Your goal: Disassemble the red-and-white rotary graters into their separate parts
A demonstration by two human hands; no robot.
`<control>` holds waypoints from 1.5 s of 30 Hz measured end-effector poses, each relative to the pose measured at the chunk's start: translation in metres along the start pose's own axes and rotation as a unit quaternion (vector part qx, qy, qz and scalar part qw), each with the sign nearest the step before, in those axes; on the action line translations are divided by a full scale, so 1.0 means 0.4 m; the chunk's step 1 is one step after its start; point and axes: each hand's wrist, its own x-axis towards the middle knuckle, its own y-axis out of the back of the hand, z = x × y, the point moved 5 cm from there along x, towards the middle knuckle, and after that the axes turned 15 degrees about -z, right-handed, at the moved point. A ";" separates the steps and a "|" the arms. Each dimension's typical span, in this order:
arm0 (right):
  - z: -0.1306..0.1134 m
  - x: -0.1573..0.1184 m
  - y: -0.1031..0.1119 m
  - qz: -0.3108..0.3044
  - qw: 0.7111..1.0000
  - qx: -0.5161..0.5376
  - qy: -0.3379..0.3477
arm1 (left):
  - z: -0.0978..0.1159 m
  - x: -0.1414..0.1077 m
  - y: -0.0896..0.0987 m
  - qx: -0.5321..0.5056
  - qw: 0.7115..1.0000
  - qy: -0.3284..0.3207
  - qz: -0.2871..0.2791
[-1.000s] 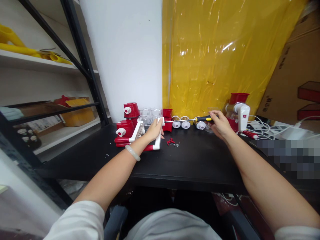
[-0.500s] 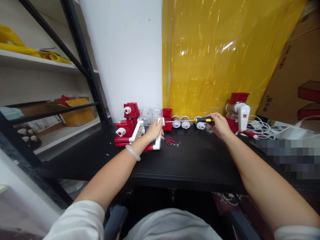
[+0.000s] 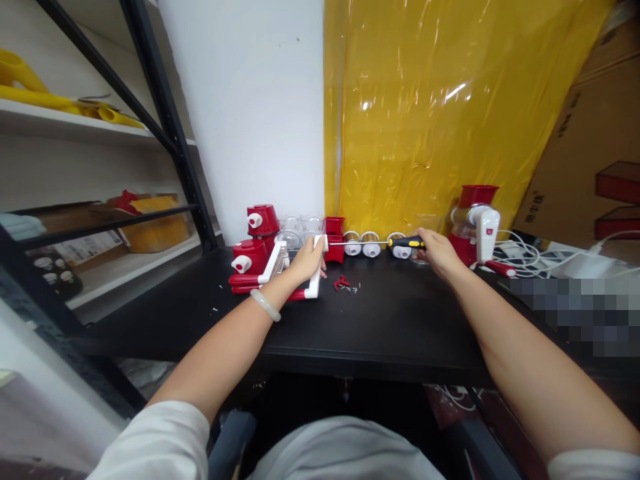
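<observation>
My left hand [image 3: 307, 261] is closed around the upper end of a white crank handle [image 3: 313, 285] with a red grip. More crank handles with red grips [image 3: 243, 283] lie just left of it. In my right hand [image 3: 439, 251] is a screwdriver [image 3: 407, 242] with a black and yellow handle. Its long shaft runs level to the left, and the tip meets the white end of the crank handle; whether it sits in a screw is too small to tell. Below the shaft, small red pieces [image 3: 342, 283] and several screws [image 3: 352, 289] lie on the black table [image 3: 380, 327].
Red grinder bodies [image 3: 250, 256] stand at the back left, beside clear cups [image 3: 300, 225]. White-ended round parts [image 3: 371, 247] line the back edge. An assembled red and white grinder [image 3: 485, 227] stands right, near white cables [image 3: 545, 253]. A shelf rack [image 3: 185, 153] borders the left.
The screwdriver's handle has turned, showing a different side, and shifted very slightly left with my right hand. My left hand and the crank handle have stayed nearly in place.
</observation>
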 end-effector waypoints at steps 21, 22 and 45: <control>-0.036 -0.012 -0.015 0.025 0.994 0.101 0.031 | -0.008 0.007 0.002 -0.025 1.000 -0.006 -0.001; -0.036 -0.012 -0.015 0.021 0.994 0.098 0.034 | -0.009 0.007 0.002 -0.026 1.000 -0.007 0.000; -0.027 -0.009 -0.017 -0.031 0.988 0.146 0.043 | -0.012 0.014 0.004 -0.049 0.999 -0.010 0.001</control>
